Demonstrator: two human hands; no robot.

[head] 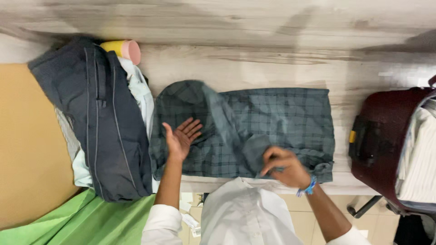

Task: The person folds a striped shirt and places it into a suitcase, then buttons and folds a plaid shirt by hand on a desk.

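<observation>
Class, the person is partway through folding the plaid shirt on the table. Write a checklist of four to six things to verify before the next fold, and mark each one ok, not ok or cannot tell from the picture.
1. Plaid shirt lies fully on the table: ok, though its near edge sits at the table's rim.
2. Left hand lies open and flat on the shirt, pinning it: ok.
3. Right hand has hold of the folded sleeve: ok, fingers pinch the cloth.
4. Shirt is smooth: not ok, creases run across the middle.
5. Room on the left: not ok, the dark bag touches the shirt's edge.
6. Buttons done up: cannot tell.
</observation>
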